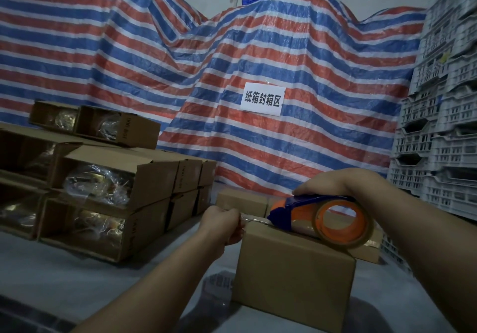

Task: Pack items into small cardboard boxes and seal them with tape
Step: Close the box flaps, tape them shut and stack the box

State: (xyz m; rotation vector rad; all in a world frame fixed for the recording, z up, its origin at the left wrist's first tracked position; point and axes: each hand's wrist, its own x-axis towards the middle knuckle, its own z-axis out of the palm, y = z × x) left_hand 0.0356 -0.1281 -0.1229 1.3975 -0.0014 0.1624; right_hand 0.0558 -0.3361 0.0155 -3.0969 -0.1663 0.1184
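Open boxes (108, 190) lie stacked left, crates (444, 126) right; the tarp (232, 61) sign (262, 99) reads 纸箱封箱区. Our left grip (222, 225) pinches tape (254, 219); our right grip (333, 182) curls over the dispenser (320, 216) on the box (294, 273).

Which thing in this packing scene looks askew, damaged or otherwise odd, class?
Nothing is spilled or damaged. The oddest thing is the top pair of open boxes on the left stack, lying skewed across it. The box being taped sits square under the tape dispenser.

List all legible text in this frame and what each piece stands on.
"纸箱封箱区": white paper sign taped to the red, white and blue striped tarpaulin.
Dark print on the sides of the stacked open brown cardboard boxes: too blurred to read.
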